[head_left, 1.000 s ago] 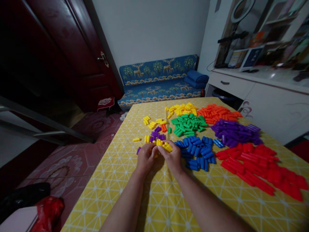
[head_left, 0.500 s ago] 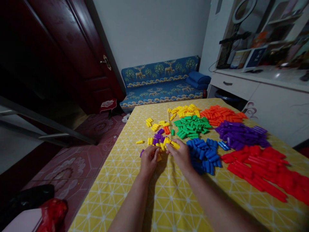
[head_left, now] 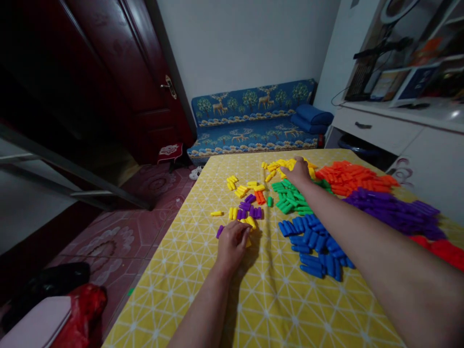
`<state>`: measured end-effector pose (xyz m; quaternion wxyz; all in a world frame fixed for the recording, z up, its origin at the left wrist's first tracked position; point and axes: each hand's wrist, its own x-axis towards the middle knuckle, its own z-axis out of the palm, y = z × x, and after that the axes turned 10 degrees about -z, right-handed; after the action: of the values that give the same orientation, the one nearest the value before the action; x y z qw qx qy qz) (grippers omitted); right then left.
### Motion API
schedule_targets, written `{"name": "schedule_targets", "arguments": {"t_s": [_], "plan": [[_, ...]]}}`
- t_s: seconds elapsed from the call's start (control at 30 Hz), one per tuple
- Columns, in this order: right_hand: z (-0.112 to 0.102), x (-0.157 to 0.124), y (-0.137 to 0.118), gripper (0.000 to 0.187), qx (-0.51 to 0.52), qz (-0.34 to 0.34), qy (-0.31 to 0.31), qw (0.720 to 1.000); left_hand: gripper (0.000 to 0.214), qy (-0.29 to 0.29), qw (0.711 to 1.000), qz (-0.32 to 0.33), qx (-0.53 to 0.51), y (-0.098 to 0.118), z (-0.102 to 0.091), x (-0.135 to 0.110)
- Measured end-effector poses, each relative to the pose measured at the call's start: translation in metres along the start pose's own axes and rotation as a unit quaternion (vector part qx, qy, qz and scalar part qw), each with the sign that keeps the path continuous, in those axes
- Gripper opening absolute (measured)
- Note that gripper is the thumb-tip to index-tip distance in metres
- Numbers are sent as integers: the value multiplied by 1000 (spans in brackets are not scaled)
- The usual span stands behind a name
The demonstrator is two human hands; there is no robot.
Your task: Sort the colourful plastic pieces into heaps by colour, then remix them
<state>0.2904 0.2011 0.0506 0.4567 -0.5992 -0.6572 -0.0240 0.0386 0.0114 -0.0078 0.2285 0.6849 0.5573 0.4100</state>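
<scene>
My left hand [head_left: 232, 241] is closed, with yellow plastic pieces [head_left: 251, 222] showing at its fingertips. The fingers partly hide them. Just beyond this hand lie small purple pieces [head_left: 246, 206], and one purple piece [head_left: 219, 232] rests at its left. My right hand [head_left: 300, 173] is stretched far forward over the pile of yellow pieces [head_left: 281, 166], thumb and fingers apart. Its fingertips reach into the pile, and whether they touch a piece is hard to make out. Below that wrist spreads a pile of green pieces [head_left: 291, 197], partly covered by the forearm.
Blue pieces [head_left: 313, 239], orange pieces [head_left: 353, 178], purple pieces [head_left: 391, 210] and red pieces [head_left: 444, 251] lie in piles on the right. Small yellow groups [head_left: 232, 182] and two orange pieces [head_left: 260, 197] sit mid-table on the yellow tablecloth [head_left: 174, 290]. A blue sofa [head_left: 250, 137] stands behind.
My right hand has left the yellow pieces by my left hand and moved forward to the yellow pile. My left hand stays near its place. The view has shifted slightly.
</scene>
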Motion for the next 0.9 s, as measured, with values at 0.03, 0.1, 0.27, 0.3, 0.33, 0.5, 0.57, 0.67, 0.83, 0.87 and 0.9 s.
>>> {"name": "schedule_targets", "arguments": {"t_s": [0.03,0.1,0.27,0.3,0.33,0.5,0.57,0.67,0.83,0.87,0.9], "plan": [[3,-5,-3,49,1,-2,3,1000,18,0,1000,2,1,-1,0,0],[10,-24,-17,54,2,-8,-41,999,17,0,1000,4,3,-2,1,0],[32,-86,-65,48,17,-61,-201,977,17,9,1000,10,-3,0,1,-1],[37,-93,-72,49,16,-61,-209,976,17,17,1000,12,0,0,0,-1],[40,-97,-76,50,12,-58,-213,975,17,31,999,12,8,0,-1,-1],[52,-90,-82,53,0,3,-216,976,15,172,978,-31,110,-4,-7,-2],[55,-86,-84,50,34,20,-237,971,18,217,966,-58,127,-8,-8,-1],[56,-89,-95,34,115,-22,-284,952,28,218,967,-89,98,-15,-6,3],[34,-114,-120,40,229,-75,-324,915,32,193,972,-128,33,-25,-3,6],[25,-122,-122,44,268,-64,-311,910,33,194,972,-130,21,-26,-3,6],[17,-130,-123,47,311,-47,-288,905,32,197,972,-131,11,-27,-4,6]]}}
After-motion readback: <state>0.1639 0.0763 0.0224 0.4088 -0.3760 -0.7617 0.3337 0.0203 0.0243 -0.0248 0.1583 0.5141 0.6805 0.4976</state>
